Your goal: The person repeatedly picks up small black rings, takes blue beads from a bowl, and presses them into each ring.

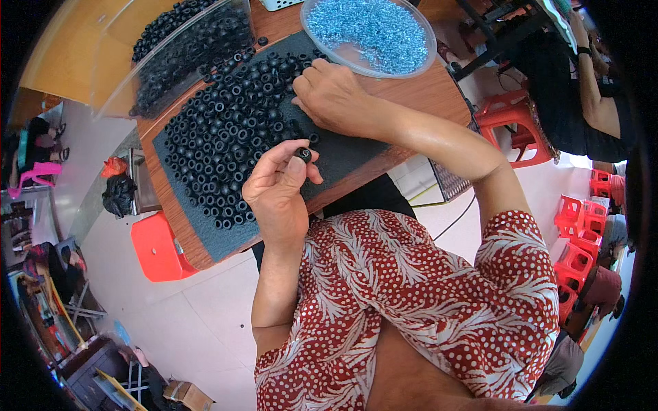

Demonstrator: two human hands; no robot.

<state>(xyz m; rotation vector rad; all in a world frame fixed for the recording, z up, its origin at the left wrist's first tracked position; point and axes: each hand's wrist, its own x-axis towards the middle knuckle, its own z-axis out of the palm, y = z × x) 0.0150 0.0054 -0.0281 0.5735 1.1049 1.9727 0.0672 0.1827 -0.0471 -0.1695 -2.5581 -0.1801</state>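
Observation:
My left hand [277, 188] pinches a small black round cap [304, 155] between thumb and fingers, its open end facing up. It is raised over the near edge of a dark grey mat [349, 154]. My right hand [332, 96] is closed, its fingertips curled down at the right side of the pile; whatever they grip is hidden. A broad heap of the same black ring-like caps [226, 137] covers the left part of the mat. Just beyond my right hand stands a clear round tub [432, 51] of small shiny pale-blue pieces.
A clear plastic bin [113, 103] with more black caps lies tilted at the far left of the wooden table [449, 103]. Red stools [159, 246] stand left and right of the table. Another person [582, 103] sits at the far right. A black bag [118, 195] hangs at the left.

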